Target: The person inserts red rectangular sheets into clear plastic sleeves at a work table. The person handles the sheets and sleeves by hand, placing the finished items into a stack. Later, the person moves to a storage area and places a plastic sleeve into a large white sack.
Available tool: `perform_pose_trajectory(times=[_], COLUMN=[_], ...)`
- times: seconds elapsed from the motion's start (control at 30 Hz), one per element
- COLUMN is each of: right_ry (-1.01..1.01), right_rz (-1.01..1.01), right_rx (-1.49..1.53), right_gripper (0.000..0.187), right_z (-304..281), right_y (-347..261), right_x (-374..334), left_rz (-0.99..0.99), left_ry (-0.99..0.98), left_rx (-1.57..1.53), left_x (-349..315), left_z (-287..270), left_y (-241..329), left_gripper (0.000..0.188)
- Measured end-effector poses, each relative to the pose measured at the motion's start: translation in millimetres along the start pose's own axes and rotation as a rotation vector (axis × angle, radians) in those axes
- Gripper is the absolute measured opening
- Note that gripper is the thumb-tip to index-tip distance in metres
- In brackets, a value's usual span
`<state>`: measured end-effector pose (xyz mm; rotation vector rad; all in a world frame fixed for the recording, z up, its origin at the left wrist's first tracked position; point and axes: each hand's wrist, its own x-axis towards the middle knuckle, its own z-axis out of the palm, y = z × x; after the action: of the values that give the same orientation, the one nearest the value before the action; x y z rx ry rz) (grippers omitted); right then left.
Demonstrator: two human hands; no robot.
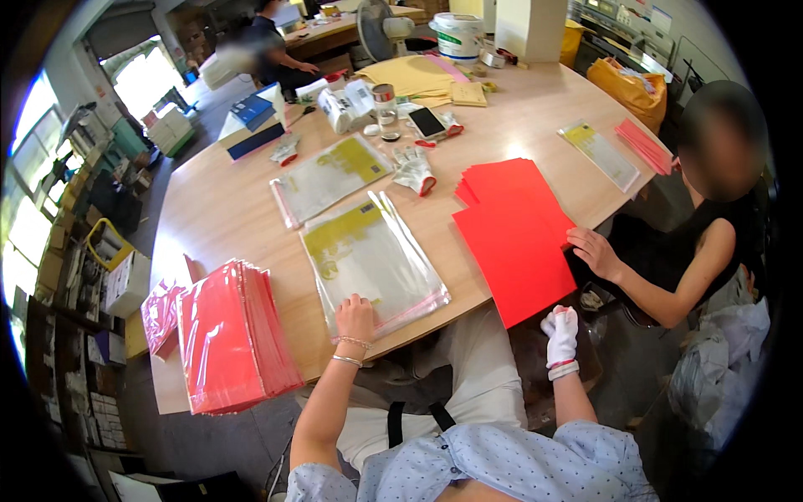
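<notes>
My bare left hand [355,319], with bracelets at the wrist, lies on the near edge of a stack of clear plastic sleeves [376,268] with gold print. Its fingers are laid over the plastic. A white glove covers my right hand [561,336], which is closed just below the near right edge of the red sheets [523,259]. Whether anything is pinched in its fingertips is too small to tell. The red sheets are fanned on the table and overhang its front edge. A co-worker's hand [594,253] touches their right side.
A tall pile of filled red packets [230,339] stands at the table's left. Behind the sleeves lie another sleeve stack [330,177], a white glove [413,171], a jar [386,111] and a phone [427,123]. A co-worker sits close on the right, near more sleeves [600,155].
</notes>
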<state>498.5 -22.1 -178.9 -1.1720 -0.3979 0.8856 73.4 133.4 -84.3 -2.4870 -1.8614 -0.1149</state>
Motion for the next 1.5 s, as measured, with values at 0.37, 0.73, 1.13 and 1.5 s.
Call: perform_pose_trajectory(times=[0.37, 0.73, 1.13, 1.5], right_ry=[-0.435, -0.169, -0.389, -0.279], right_rz=[0.310, 0.718, 0.598, 0.598], right_rx=[-0.006, 0.261, 0.225, 0.135], right_gripper=[0.023, 0.014, 0.017, 0.016], right_z=[79, 91, 123, 131], right_y=[-90, -46, -75, -81], right_x=[-93, -130, -141, -154], left_rz=[-0.088, -0.254, -0.343, -0.246], left_ry=[0.138, 0.519, 0.352, 0.651], left_rx=[-0.478, -0.327, -0.946, -1.775], left_x=[0, -29, -31, -31], left_z=[10, 2, -40, 44], left_y=[-47, -43, -21, 71], left_gripper=[0.016, 0.016, 0.018, 0.041])
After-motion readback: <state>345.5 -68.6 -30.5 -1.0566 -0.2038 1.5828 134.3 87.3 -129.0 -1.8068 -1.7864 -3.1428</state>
